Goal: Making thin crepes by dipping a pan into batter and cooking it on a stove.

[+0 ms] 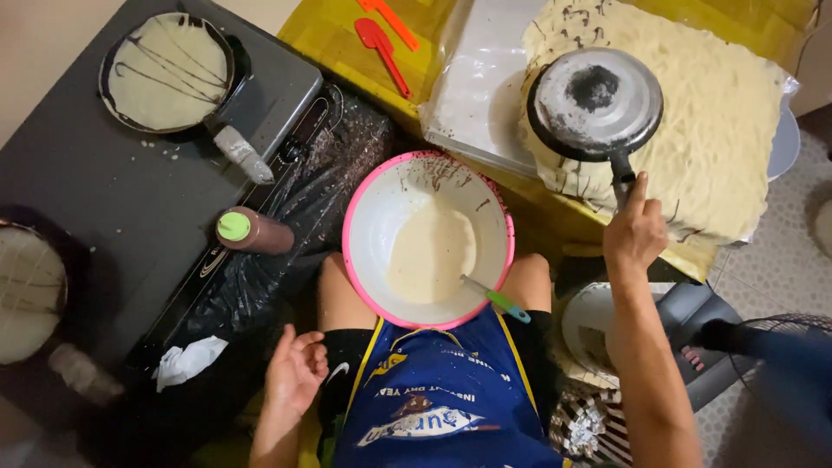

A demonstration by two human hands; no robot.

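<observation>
We begin with the largest item, the crepe stack (719,113), which lies on a plastic sheet (481,87) over the yellow table (325,43) at upper right. Its pale surface carries dark streaks.

To the left we see the grey cooktop (130,191). A dark pan (169,69) sits on its far end, holding a pale round crepe lined with dark drizzle. A second pan (30,290) with similar contents shows at the left edge.

At centre, the pink-rimmed bowl (425,238) rests on our knees. It holds pale batter, and a green-handled spoon (494,299) leans on its near rim.

We hold a small pan (594,104) upside down over the stack; its scorched round base faces the camera. The right hand (635,234) is clamped around the pan's dark handle, thumb extended along it toward the pan.

The left hand (296,371) hovers beside the left thigh, fingers loosely curled and apart, holding nothing.

A brown squeeze bottle (256,232) with a green cap lies on black plastic just left of the bowl. Two red spatulas (383,42) lie on the table at top. A crumpled white tissue (186,360) lies near the left hand.
</observation>
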